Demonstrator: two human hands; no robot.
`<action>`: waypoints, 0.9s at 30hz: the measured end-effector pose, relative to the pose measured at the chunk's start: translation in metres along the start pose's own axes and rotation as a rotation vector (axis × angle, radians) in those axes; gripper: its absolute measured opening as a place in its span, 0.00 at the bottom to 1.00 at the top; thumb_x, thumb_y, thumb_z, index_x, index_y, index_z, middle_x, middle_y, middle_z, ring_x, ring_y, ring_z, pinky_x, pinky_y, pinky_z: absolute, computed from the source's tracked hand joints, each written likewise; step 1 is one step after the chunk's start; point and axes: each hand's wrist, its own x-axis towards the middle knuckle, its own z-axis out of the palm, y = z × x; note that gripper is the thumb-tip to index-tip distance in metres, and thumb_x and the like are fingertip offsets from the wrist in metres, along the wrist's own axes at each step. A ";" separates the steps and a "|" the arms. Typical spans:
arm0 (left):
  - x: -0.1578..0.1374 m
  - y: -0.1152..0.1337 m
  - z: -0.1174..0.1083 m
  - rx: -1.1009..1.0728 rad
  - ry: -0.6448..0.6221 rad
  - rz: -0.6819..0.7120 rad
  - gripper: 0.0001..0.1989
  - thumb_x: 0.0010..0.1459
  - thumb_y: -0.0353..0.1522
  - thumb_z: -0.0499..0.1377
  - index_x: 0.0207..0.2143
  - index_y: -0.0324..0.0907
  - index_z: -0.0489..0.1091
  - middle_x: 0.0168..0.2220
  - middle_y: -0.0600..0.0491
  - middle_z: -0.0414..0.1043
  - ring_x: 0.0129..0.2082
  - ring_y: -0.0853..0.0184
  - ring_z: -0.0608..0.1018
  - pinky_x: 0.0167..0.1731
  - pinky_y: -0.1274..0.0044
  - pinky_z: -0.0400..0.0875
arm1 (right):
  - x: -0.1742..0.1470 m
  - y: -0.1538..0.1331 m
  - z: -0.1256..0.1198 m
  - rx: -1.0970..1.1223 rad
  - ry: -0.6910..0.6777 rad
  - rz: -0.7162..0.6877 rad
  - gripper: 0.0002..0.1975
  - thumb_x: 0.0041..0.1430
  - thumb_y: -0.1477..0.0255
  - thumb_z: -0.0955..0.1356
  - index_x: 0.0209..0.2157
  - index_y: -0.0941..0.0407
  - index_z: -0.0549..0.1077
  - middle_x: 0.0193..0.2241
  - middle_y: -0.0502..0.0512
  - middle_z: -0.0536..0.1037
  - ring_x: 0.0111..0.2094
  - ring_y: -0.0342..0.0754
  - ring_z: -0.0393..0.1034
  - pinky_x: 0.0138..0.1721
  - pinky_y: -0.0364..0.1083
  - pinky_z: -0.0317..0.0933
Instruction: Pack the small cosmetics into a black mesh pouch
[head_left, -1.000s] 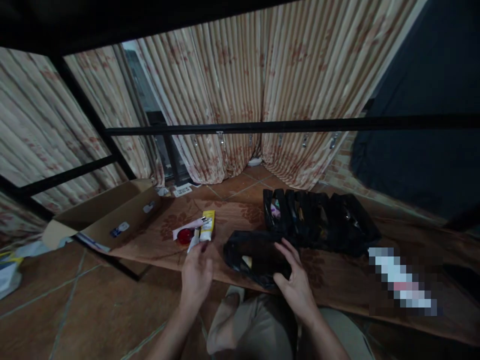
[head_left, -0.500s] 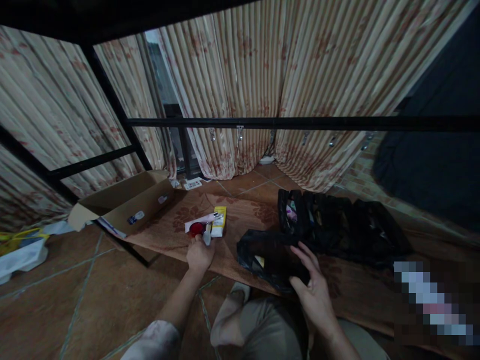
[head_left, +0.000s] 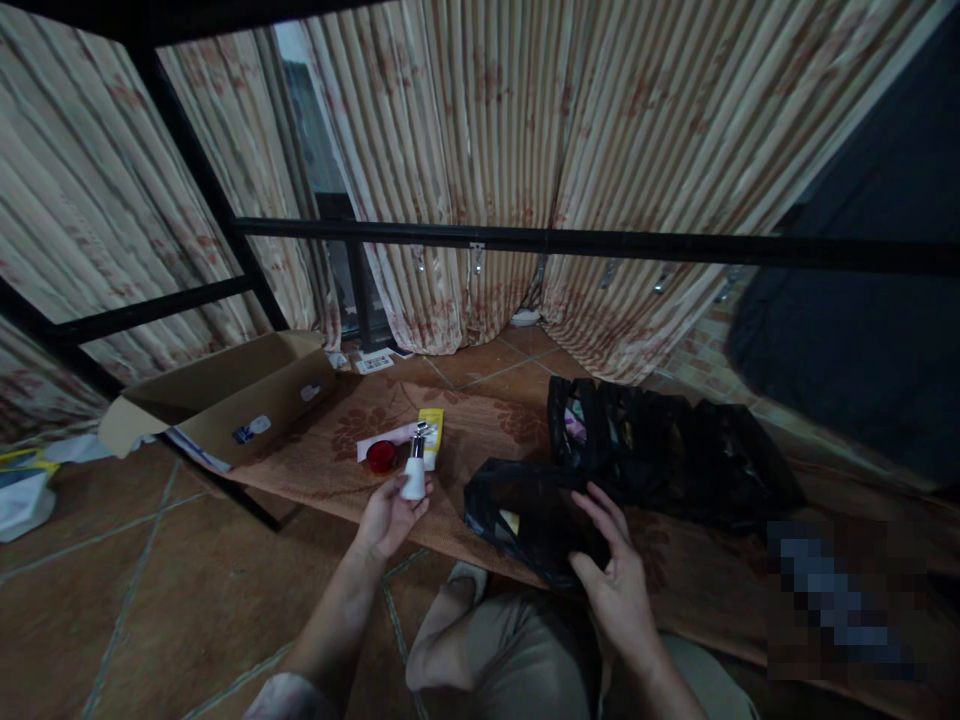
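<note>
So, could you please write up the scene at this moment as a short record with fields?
Left hand: holds a small white bottle with a silver-and-dark top
Right hand: spread at the right end of an open, oblong black bag
Beyond the bottle: round red container, slim pale-pink tube, flat yellow-and-white packet
Beyond the bag, rightward: row of black bags
Far left: open brown cardboard box

Left hand [head_left: 390, 518] holds a silver-topped white bottle [head_left: 413, 482]. Right hand [head_left: 613, 575], spread, is at the right end of an open black bag [head_left: 501, 492]. On brown cloth [head_left: 499, 415]: red jar [head_left: 381, 457], pink tube [head_left: 397, 436], yellow-and-white packet [head_left: 432, 418], further black bags [head_left: 679, 455]. Left: open cardboard box [head_left: 274, 410].
</note>
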 end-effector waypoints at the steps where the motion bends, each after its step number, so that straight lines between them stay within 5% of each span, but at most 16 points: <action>1: 0.001 -0.002 0.002 -0.141 -0.064 -0.033 0.13 0.53 0.26 0.54 0.43 0.36 0.69 0.38 0.45 0.76 0.36 0.66 0.78 0.36 0.75 0.74 | 0.000 0.000 0.000 0.003 -0.002 0.002 0.28 0.47 0.76 0.63 0.53 0.50 0.68 0.62 0.54 0.58 0.63 0.56 0.52 0.61 0.59 0.48; 5: 0.010 -0.010 0.013 -0.276 -0.182 -0.084 0.20 0.47 0.18 0.56 0.44 0.38 0.69 0.40 0.49 0.75 0.36 0.68 0.78 0.36 0.74 0.75 | -0.001 -0.001 -0.001 -0.007 -0.009 0.008 0.28 0.47 0.75 0.63 0.53 0.49 0.68 0.62 0.54 0.58 0.63 0.57 0.52 0.61 0.59 0.50; 9: 0.022 -0.021 0.021 -0.236 -0.244 -0.101 0.17 0.46 0.18 0.59 0.40 0.38 0.71 0.36 0.51 0.75 0.32 0.69 0.77 0.36 0.74 0.74 | -0.001 -0.001 0.000 -0.007 0.004 -0.006 0.28 0.47 0.76 0.63 0.52 0.50 0.69 0.61 0.54 0.59 0.62 0.56 0.53 0.60 0.59 0.50; 13: 0.026 -0.031 0.020 -0.256 -0.258 -0.090 0.11 0.49 0.21 0.60 0.37 0.37 0.71 0.32 0.52 0.75 0.31 0.70 0.76 0.37 0.74 0.74 | 0.000 -0.003 0.001 -0.017 0.006 -0.018 0.28 0.47 0.76 0.63 0.52 0.50 0.69 0.61 0.54 0.59 0.62 0.56 0.54 0.61 0.58 0.50; 27: 0.026 -0.027 0.020 -0.378 -0.227 -0.118 0.17 0.62 0.39 0.53 0.47 0.37 0.69 0.36 0.47 0.75 0.35 0.67 0.78 0.33 0.76 0.75 | 0.000 -0.005 -0.001 -0.034 0.003 -0.040 0.26 0.48 0.75 0.65 0.52 0.50 0.69 0.61 0.55 0.59 0.61 0.56 0.54 0.61 0.58 0.50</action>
